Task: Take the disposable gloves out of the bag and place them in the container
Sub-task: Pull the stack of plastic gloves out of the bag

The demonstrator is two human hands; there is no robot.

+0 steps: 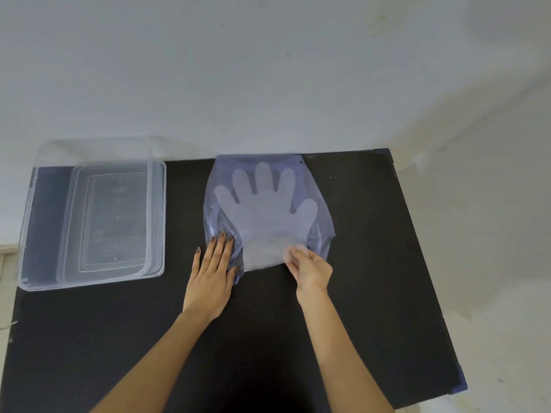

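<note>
A thin bluish plastic bag lies flat on the black table, its mouth toward me. Inside it, a stack of pale translucent disposable gloves shows through, fingers pointing away from me, with the cuff end sticking out of the bag's mouth. My left hand lies flat with fingers spread, pressing the bag's near left corner onto the table. My right hand pinches the gloves' cuff at its near right edge. A clear rectangular plastic container stands open at the table's far left.
A pale wall rises behind the table's far edge, and the bag's far end touches it. The container overhangs the table's far left edge slightly. Black tabletop stretches to the right of the bag and in front of my arms.
</note>
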